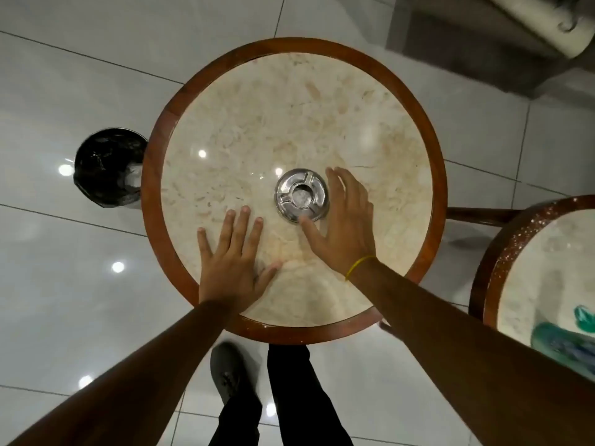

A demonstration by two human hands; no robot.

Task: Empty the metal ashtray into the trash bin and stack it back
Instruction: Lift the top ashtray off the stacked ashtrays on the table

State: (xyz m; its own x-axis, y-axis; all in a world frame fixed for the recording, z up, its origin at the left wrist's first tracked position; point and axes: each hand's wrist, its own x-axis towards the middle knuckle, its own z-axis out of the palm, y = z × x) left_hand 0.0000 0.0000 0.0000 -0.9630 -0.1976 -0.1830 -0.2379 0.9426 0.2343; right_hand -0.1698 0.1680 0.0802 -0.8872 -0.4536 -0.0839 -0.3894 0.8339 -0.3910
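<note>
A round metal ashtray (301, 195) with three rim notches sits near the middle of a round marble table (289, 101) with a wooden rim. My right hand (343, 226) is spread around the ashtray's right side, thumb tip touching its near edge, fingers curved past its far right; it is not lifted. My left hand (235, 259) lies flat and spread on the tabletop, left of and nearer than the ashtray. A black-lined trash bin (108, 167) stands on the floor at the table's left edge.
A second round marble table (515, 252) stands at the right with a teal-blue object (566, 339) on it. Glossy white floor tiles surround the tables. A grey sofa (483, 30) is at the top right. My legs and a shoe (230, 371) are below the table's near edge.
</note>
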